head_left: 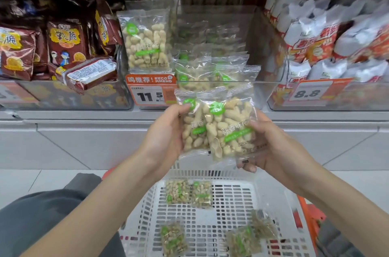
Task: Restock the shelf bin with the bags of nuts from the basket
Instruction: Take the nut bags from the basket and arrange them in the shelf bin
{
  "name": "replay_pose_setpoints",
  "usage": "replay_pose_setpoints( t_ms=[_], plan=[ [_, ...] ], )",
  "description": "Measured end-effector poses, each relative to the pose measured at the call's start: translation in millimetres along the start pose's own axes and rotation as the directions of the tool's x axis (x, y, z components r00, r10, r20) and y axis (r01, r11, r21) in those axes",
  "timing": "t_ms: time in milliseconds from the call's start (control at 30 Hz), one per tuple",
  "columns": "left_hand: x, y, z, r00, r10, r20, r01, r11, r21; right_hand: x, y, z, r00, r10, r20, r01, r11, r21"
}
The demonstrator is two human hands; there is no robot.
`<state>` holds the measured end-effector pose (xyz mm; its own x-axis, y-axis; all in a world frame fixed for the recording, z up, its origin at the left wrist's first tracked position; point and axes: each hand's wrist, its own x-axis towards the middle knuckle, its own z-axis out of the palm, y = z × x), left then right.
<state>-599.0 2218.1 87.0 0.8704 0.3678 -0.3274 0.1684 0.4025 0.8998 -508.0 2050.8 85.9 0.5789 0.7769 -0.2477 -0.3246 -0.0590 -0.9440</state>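
Both hands up in front of the shelf, holding two overlapping clear bags of peanuts [219, 128]. Left hand [168, 130] grips the stack's 9 o'clock edge, right hand [271, 147] curls round its 3 o'clock edge. Clear shelf bin [216, 83] at 12 o'clock, partly stocked. White basket [280, 200] at 6 o'clock w/ five small nut bags [188, 193].

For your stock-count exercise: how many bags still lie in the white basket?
5: two side by side at the far end, one near left, two near right. The basket runs off-frame, so more may be hidden.
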Motion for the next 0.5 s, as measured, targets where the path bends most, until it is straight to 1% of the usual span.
replay_pose_setpoints(
  t_ms=[100, 167, 267, 367, 500],
  plan=[
    [1.0, -3.0, 5.8, 1.0, 0.003, 0.0, -0.003, 1.0, -0.01, -2.2, 3.6, -4.9, 0.999, -0.001, -0.037, -0.001, 0.998, -0.055],
    [1.2, -3.7, 7.0, 0.999, 0.031, 0.006, -0.031, 0.999, -0.034, -1.5, 7.0, -6.4, 0.997, -0.004, -0.074, -0.004, 0.994, -0.107],
    [0.8, -3.9, 7.8, 0.998, 0.045, 0.036, -0.043, 0.997, -0.056, -0.5, 9.1, -8.1, 0.993, -0.014, -0.117, -0.005, 0.988, -0.156],
    [-1.0, -4.6, 5.7, 0.997, 0.036, 0.065, -0.032, 0.998, -0.055, -0.6, 7.2, -5.9, 0.992, -0.042, -0.121, 0.024, 0.988, -0.151],
    [-3.0, -1.4, 4.0, 0.996, 0.047, 0.081, -0.041, 0.997, -0.069, -0.4, 4.7, -1.9, 0.986, -0.09, -0.142, 0.077, 0.993, -0.092]
  ],
)
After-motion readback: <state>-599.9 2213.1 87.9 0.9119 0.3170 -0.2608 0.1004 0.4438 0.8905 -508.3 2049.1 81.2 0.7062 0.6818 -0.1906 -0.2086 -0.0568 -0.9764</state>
